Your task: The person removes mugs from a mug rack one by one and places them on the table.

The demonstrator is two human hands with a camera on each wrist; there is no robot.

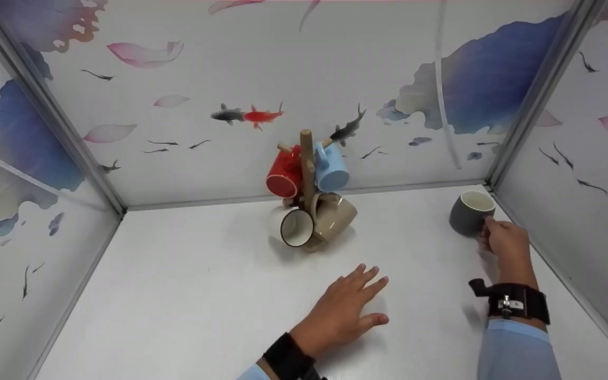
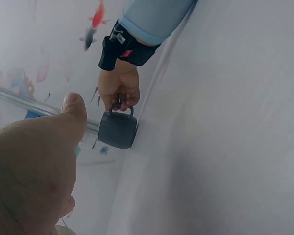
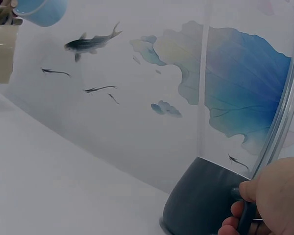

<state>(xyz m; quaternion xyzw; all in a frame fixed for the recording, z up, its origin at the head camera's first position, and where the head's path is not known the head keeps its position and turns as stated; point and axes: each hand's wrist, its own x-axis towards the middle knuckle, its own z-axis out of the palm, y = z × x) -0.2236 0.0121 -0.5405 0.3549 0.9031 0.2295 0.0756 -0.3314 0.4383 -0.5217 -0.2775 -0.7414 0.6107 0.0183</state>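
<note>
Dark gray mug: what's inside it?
Only pale inner surface shows inside the dark gray mug; its near side covers the rest, so the bottom can't be made out.

No words, brands or numbers can be read for certain. Just behind the right hand [image 1: 507, 244], the black wrist strap [image 1: 536, 306] bears a small white label [image 1: 516, 304] with a dark mark too small to make out. In the left wrist view that label is blurred, and a red patch [image 2: 127, 53] near it shows no legible lettering.
</note>
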